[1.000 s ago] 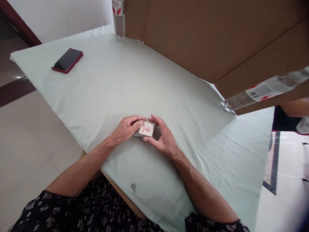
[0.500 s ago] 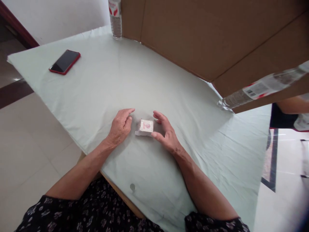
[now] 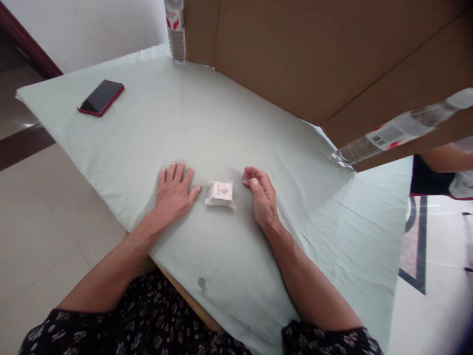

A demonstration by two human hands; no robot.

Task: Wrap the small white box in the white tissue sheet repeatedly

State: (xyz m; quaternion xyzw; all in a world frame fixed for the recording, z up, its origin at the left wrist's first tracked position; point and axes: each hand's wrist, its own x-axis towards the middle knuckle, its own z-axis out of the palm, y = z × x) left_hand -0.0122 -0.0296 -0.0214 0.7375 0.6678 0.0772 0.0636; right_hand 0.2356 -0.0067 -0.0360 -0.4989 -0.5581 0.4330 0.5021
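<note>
A small white packet [image 3: 220, 193] with a red print lies flat on the pale green cloth of the table [image 3: 155, 133], between my two hands. My left hand [image 3: 173, 191] lies palm down on the cloth just left of the packet, fingers stretched out, holding nothing. My right hand [image 3: 261, 195] rests on its edge just right of the packet, fingers loosely curled, empty and apart from the packet.
A red phone [image 3: 101, 97] lies at the table's far left. A big cardboard sheet [image 3: 318, 59] stands at the back, with a plastic bottle [image 3: 175, 30] at its left end and another bottle [image 3: 395, 132] at its right. Another person's arm [image 3: 445, 158] shows at the right edge.
Both hands held the packet a second ago. They set it down on the cloth, let go and moved apart; the left hand now lies flat.
</note>
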